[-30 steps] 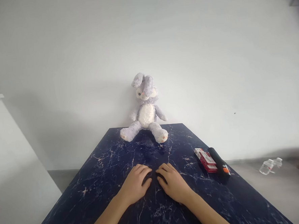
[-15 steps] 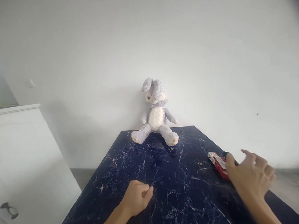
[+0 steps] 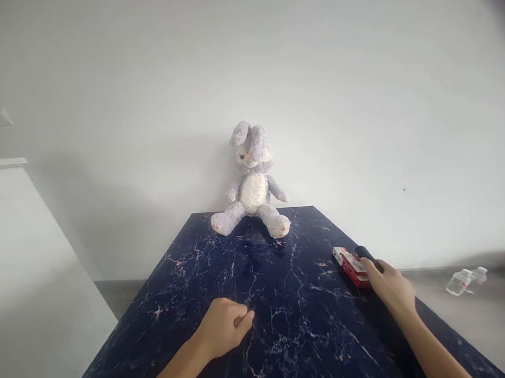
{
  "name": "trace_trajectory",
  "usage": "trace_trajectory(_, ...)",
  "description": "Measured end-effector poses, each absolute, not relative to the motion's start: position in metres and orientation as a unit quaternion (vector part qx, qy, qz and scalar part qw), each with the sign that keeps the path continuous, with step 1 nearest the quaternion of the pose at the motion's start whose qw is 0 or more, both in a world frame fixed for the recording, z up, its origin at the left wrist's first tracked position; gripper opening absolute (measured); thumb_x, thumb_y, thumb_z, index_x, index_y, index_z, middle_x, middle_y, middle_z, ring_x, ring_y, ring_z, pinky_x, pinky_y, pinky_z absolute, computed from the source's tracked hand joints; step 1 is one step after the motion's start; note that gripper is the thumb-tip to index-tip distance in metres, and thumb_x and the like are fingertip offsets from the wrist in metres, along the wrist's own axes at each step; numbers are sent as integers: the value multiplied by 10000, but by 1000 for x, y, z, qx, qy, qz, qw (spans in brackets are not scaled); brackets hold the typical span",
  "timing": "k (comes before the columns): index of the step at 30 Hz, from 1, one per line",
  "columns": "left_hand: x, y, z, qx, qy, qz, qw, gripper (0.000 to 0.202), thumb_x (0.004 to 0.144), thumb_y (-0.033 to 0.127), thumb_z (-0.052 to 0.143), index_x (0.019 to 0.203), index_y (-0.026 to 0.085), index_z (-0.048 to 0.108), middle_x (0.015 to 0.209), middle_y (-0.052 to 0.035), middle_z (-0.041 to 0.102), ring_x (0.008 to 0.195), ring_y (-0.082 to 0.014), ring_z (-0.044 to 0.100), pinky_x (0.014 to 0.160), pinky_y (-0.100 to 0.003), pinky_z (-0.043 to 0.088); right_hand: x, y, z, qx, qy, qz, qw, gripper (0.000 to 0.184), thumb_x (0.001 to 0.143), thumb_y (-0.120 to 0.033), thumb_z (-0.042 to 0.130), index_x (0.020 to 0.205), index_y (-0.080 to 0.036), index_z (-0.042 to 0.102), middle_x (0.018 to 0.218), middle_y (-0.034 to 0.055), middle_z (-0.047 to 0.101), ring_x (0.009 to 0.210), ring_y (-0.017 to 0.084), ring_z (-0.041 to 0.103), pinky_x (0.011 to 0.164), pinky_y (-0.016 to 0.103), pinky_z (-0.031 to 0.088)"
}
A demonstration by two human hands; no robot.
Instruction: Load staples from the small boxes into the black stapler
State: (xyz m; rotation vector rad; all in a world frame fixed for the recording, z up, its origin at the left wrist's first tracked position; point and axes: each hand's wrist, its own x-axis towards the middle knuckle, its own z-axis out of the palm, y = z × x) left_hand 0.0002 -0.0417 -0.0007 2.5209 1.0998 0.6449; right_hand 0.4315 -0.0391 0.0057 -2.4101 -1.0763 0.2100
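Observation:
My left hand (image 3: 227, 327) rests on the dark blue marbled table (image 3: 281, 318) as a loose fist, with nothing showing in it. At the table's right edge, my right hand (image 3: 389, 288) closes around a black cylindrical object (image 3: 366, 255). Its rounded end sticks out past my fingers; the rest is hidden, so I cannot make out its kind. Just left of that hand lie small red and white boxes (image 3: 352, 267), close against the black object. A grey plush rabbit (image 3: 253, 180) with a white belly sits at the far end of the table, one ear flopped over its face.
A pale wall (image 3: 143, 76) stands right behind the table. To the left is a white cabinet (image 3: 26, 271). Clear plastic bottles (image 3: 461, 282) lie on the floor beyond the table's right side.
My right hand, spread above the boxes before, has come down and closed on the black object. The left fist stays on the table. The whole view has shifted a little to the right.

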Motion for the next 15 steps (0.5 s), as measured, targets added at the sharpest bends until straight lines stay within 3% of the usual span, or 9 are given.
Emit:
trace_trajectory(8,1,-40,-5,882,382,226,157,479,922,268,483,536,169,217,457,66,215,406,-68,221,496,-240,222,418,-24,-1,-839,-481,95,236,653,843,-745,307,1159,-291,654,1008,92,723,925,350,655,741,385,464)
trace_trajectory(15,0,-40,-7,885,379,218,158,472,921,279,488,533,172,242,458,64,264,411,-70,257,500,-238,238,393,-20,-2,-825,-488,115,261,647,843,-739,332,1204,-304,647,1029,73,725,935,329,653,723,356,465)
